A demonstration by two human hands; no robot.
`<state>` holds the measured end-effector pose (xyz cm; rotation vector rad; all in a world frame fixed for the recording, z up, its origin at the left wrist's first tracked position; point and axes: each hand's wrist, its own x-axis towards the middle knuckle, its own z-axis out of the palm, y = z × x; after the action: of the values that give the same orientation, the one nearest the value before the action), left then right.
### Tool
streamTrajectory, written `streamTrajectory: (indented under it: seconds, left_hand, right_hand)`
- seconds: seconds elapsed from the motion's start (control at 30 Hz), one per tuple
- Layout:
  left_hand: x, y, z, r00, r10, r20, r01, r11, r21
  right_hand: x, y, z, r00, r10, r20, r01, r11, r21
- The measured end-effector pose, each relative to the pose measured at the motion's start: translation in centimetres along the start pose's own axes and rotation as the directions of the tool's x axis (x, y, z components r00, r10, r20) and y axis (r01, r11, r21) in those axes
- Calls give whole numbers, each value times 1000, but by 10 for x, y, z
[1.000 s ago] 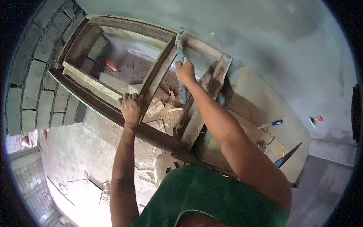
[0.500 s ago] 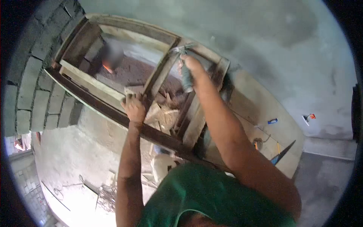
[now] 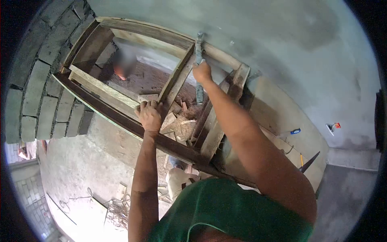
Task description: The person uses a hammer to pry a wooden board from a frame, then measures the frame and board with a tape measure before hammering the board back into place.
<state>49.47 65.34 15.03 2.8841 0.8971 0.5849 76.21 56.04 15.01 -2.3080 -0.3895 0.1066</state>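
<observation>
Two bare hands work at a weathered wooden window frame (image 3: 121,117) beside a grey brick wall (image 3: 36,92): the left hand (image 3: 150,116) curls its fingers over the lower rail, and the right hand (image 3: 202,72) wraps its fingers round a grey-handled hammer (image 3: 198,50) at the upper rail.

Left hand (image 3: 150,115) reaches forward, fingers curled, palm down; right hand (image 3: 202,72), higher on an outstretched arm, is clenched in a fist.

right hand (image 3: 202,72) grips hammer (image 3: 199,56) | left hand (image 3: 150,115) on wooden frame (image 3: 121,90)
</observation>
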Motion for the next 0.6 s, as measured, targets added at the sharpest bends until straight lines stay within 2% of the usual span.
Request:
streamTrajectory:
  seconds: [0.07,0.13,0.17,0.2,0.27,0.3,0.33,0.37,0.4,0.47,0.5,0.53,0.6]
  left_hand:
    - [-2,0,-2,1000,6,-13,-7,1000,-27]
    - [-2,0,-2,1000,17,-11,-17,1000,-22]
    - [-3,-1,-4,1000,13,11,-12,999,-46]
    - [0,-2,-5,1000,17,0,-17,999,-51]
    - [-2,-1,-8,996,-27,80,32,997,-66]
    - [3,-2,-8,997,-29,76,35,996,-78]
    - [3,-2,-8,998,-14,65,18,998,-60]
    - [-2,0,-7,998,-1,57,3,999,-41]
    - [-9,0,-1,998,1,57,2,999,-44]
    - [-7,-12,15,990,87,-111,-79,994,78]
    - [-6,-14,15,987,87,-136,-88,996,-2]
    - [-7,-19,17,988,93,-127,-93,996,3]
    - [-8,-21,19,984,147,-97,-140,987,75]
  right_hand:
    - [-12,-8,20,997,76,13,-76,997,-13]
    - [-27,-22,33,977,200,-74,-203,979,-30]
    - [-29,-28,32,963,246,-114,-243,969,41]
    - [-20,-26,32,963,241,-124,-237,971,43]
    - [1,-8,27,944,263,199,-301,934,193]
    - [3,4,23,833,233,501,-385,895,225]
    - [-4,22,21,834,249,493,-392,896,210]
    - [-35,20,5,720,247,648,-618,654,437]
    - [-65,8,-11,612,148,777,-776,299,555]
    - [-112,-36,-47,796,325,511,-605,447,659]
    - [-111,-28,-46,859,260,441,-511,445,735]
    - [-110,-6,-61,854,236,463,-512,536,671]
    - [-105,-1,-95,904,155,398,-360,778,515]
